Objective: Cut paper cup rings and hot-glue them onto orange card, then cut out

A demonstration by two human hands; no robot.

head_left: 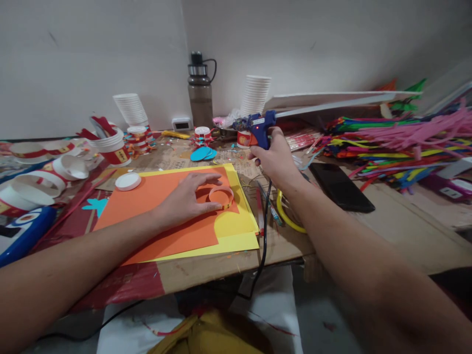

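Observation:
My left hand rests over orange paper, fingers and thumb apart around the left side of a small paper ring. The thumb lies against the ring's near edge or just before it; I cannot tell whether it presses. My right hand is closed around the handle of a blue hot glue gun, raised above the table with its nozzle toward the left. A red light glows on the gun, and its black cord hangs down over the table edge. Yellow paper lies beneath the orange sheet.
A white lid sits on the orange paper; blue paper discs lie behind. Stacked paper cups and a bottle stand along the wall. On the right are a phone and pipe cleaners; cut cups crowd the left.

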